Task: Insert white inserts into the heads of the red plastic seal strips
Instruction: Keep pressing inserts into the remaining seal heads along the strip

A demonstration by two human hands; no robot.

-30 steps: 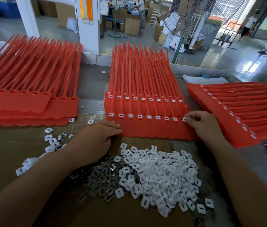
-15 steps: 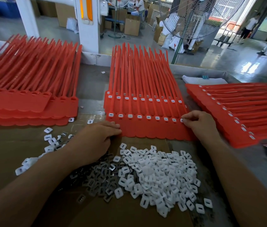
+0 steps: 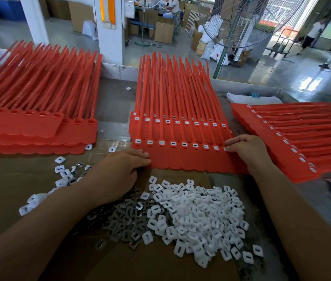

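Observation:
A stack of red seal strips (image 3: 180, 159) lies in the middle of the table, its front row of heads filled with white inserts (image 3: 172, 143). My left hand (image 3: 118, 175) rests with its fingertips on the left front corner of the top strip sheet. My right hand (image 3: 247, 149) has its fingers curled at the sheet's right end, pinching at the last head with a white insert. A heap of loose white inserts (image 3: 197, 216) lies in front of the stack on brown cardboard.
Grey metal clips (image 3: 120, 220) lie left of the white heap. A stack of red strips with empty heads (image 3: 28, 126) sits at the left, a filled stack (image 3: 294, 142) at the right. A few loose inserts (image 3: 63, 173) are scattered left. A standing fan (image 3: 239, 23) is behind the table.
My right hand has shifted slightly left and forward along the row's right end. My left hand stays at the left corner.

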